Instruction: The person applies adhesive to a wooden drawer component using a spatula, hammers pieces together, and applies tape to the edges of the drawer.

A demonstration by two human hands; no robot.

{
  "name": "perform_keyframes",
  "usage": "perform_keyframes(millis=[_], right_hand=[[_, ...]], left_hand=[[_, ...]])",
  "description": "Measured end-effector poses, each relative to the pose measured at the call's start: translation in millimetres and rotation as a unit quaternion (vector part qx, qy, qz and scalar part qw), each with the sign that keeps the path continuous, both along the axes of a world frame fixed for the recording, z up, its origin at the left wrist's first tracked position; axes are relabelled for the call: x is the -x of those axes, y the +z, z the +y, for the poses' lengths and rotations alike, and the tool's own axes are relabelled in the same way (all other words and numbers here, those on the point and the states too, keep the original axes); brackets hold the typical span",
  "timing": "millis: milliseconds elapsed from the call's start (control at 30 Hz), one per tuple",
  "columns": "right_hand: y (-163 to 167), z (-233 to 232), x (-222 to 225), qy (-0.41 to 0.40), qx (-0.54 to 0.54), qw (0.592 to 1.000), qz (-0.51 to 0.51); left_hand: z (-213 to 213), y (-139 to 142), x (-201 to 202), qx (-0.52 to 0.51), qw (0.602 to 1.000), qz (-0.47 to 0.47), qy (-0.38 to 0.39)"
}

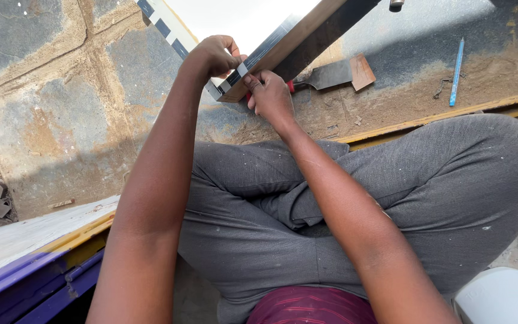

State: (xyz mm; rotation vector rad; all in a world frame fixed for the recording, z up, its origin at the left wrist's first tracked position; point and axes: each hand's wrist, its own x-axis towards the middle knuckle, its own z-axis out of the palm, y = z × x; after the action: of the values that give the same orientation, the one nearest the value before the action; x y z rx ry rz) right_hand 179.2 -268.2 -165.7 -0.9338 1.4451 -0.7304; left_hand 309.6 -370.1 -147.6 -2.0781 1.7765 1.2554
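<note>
- The left hand (pixel 214 55) sits at about 12 o'clock in the view, fingers curled shut over the corner where a flat board (pixel 163 24) with dark blue and white blocks meets a wooden strip (pixel 295 42).
- The right hand (pixel 269 96) is just beside it toward 1 o'clock, closed around the lower end of the wooden strip; the fingers also cover something red, but what it is cannot be told.
- The wooden strip is long, straight and square-edged, with a brown face and a dark side, and runs from the hands up toward 1 o'clock and out of the top edge.
- The board runs the other way, toward 11 o'clock, so the two pieces form a corner at the hands.
- A trowel (pixel 337 74) with a flat, dull grey metal blade lies on the ground at 1 o'clock, just past the right hand, its tip rusty brown.
- A thin blue pencil (pixel 456 71) lies well apart at 2 o'clock on gritty, sandy ground.
- The ground (pixel 61 108) at 10 o'clock is rough grey stone slabs with sandy joints.
- A narrow yellowish wooden rail (pixel 439 115) crosses from 3 o'clock toward the middle, near the knee.
- Grey trousers (pixel 391 186), a soft weave flecked with pale specks, fill the centre.
- A painted plank (pixel 25 252) with white, yellow and purple edges lies at 8 o'clock.
- A smooth, rounded white container (pixel 502 297) shows at 5 o'clock.
</note>
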Motion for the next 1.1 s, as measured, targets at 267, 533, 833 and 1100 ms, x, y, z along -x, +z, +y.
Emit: perform_keyframes(millis=[267, 533, 833, 1100], right_hand=[[11.2, -2.3, 15.9, 0.0, -0.039, 0.997, -0.066], [2.0, -1.8, 9.3, -0.136, -0.233, 0.863, -0.427], [33.6, 18.0, 33.4, -0.174, 0.01, 0.956, -0.234], [45.8, 1.7, 63.4, 0.02, 0.203, 0.979, -0.007]], left_hand=[[52.1, -2.0, 6.7, 0.271, 0.962, 0.008, -0.031], [74.5, -21.8, -6.4, 0.409, 0.879, -0.082, -0.232], [70.7, 9.0, 17.9, 0.388, 0.919, -0.026, -0.066], [47.9, 37.4, 32.8, 0.149, 0.922, 0.323, 0.155]])
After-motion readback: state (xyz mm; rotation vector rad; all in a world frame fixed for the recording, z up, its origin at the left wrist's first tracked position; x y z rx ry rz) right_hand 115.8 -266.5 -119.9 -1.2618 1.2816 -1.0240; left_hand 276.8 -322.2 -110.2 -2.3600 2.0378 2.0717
